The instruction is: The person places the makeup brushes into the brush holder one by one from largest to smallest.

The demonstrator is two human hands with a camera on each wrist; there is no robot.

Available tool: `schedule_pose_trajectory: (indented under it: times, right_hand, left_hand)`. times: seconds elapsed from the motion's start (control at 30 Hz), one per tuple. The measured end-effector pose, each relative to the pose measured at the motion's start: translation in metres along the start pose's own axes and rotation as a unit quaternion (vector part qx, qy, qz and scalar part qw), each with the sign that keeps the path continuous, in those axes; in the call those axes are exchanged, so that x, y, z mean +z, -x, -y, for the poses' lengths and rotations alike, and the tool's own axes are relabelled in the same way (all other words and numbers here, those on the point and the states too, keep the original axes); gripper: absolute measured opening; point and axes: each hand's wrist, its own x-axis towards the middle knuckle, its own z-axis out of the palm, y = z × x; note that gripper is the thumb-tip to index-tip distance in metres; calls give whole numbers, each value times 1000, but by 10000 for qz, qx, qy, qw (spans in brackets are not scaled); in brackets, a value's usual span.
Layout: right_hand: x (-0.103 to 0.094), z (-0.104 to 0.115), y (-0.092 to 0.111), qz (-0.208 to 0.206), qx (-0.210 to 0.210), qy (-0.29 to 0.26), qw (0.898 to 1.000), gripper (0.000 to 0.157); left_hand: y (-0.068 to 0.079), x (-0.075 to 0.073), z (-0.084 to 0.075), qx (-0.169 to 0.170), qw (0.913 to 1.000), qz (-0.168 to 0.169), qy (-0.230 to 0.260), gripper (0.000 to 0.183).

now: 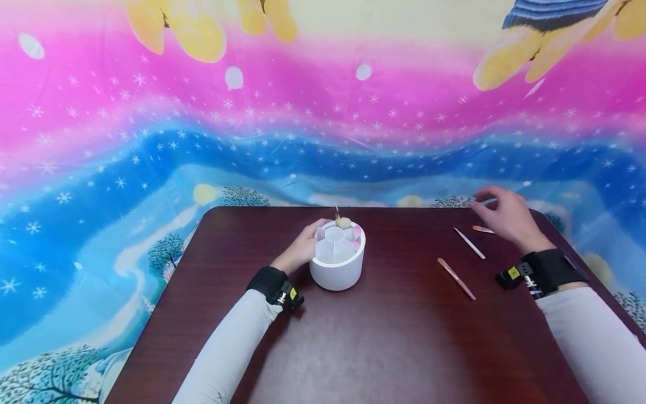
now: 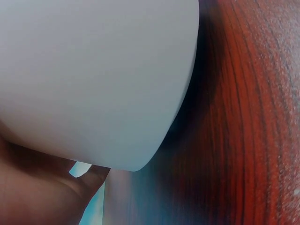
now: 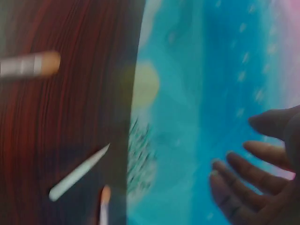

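A white round divided organizer (image 1: 337,276) stands on the table, and my left hand (image 1: 301,247) grips its left side. In the left wrist view, the organizer's smooth white wall (image 2: 103,79) fills much of the frame, with part of the left hand (image 2: 42,192) against it. A beige tuft (image 1: 343,223) and pink pieces show in the organizer's back and right compartments. My right hand (image 1: 511,217) is raised over the back right of the table, fingers apart and holding nothing. Below it lie a small makeup brush (image 1: 483,229) and a white pointed stick (image 1: 470,244).
Nearer the front on the right lies a longer pinkish makeup brush (image 1: 456,279). The dark wooden table (image 1: 383,336) ends at a colourful snowflake-patterned cloth (image 1: 323,151) hanging behind it.
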Motion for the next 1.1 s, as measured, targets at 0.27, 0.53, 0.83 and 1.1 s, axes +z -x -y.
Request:
schedule_pose_trajectory:
  times: [0.27, 0.53, 0.83, 1.1]
  right_hand:
    - [5, -74, -6, 670, 661, 997, 9906, 45]
    - [34, -100, -12, 1234, 784, 1719, 9742, 44]
    - [41, -95, -14, 1814, 825, 1595, 9669, 10]
    - [27, -73, -9, 863, -96, 1216, 9888, 25]
  left_hand:
    - [-1, -2, 2, 99, 9999, -34, -59, 49]
    - [0, -1, 2, 84, 10000, -40, 8, 53]
    - [0, 1, 3, 29, 9999, -110, 52, 56]
    - [2, 1, 2, 109, 9999, -69, 75, 50]
